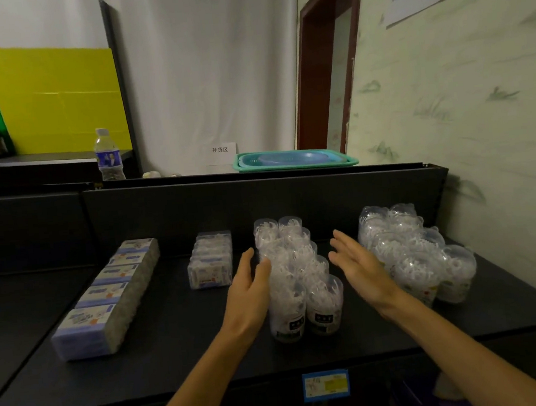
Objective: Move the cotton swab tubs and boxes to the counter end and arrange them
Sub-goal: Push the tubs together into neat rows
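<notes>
Both hands are flat-fingered, holding nothing: left hand touching the middle tub cluster, right hand just clear. Squeezing unevenly could topple the front tubs onto the worktop. More tubs at three o'clock, boxes at nine.

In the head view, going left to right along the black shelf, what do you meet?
Long row of boxes → small stack of boxes → left hand → middle cluster of clear tubs → right hand → right cluster of clear tubs.
</notes>
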Demonstrator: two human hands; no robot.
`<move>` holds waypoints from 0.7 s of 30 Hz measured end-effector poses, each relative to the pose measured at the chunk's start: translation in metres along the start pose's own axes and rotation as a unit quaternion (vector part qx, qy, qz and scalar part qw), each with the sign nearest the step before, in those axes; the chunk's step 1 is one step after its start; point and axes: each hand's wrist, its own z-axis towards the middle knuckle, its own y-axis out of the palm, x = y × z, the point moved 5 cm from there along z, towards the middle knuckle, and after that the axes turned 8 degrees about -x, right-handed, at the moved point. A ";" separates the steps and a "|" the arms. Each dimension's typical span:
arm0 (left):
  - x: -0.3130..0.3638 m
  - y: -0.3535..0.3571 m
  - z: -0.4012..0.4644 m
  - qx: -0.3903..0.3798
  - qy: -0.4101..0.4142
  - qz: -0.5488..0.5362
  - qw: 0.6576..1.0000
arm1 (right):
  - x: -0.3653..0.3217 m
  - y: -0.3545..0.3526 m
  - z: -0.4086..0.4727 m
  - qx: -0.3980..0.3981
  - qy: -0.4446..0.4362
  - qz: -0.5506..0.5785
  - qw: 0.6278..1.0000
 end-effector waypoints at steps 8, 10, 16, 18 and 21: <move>0.028 0.023 -0.005 -0.075 0.109 0.231 0.964 | -0.024 -0.051 -0.069 0.030 -0.083 -0.333 0.939; 0.035 0.032 -0.001 -0.075 0.123 0.271 0.952 | -0.024 -0.068 -0.075 0.030 -0.086 -0.360 0.929; 0.047 0.083 0.019 -0.102 0.134 0.369 0.914 | -0.006 -0.126 -0.070 0.034 -0.058 -0.411 0.909; 0.047 0.104 0.031 -0.106 0.118 0.398 0.904 | 0.002 -0.146 -0.064 0.037 -0.052 -0.412 0.909; 0.048 0.137 0.055 -0.117 0.081 0.416 0.898 | 0.013 -0.175 -0.047 0.035 -0.033 -0.416 0.908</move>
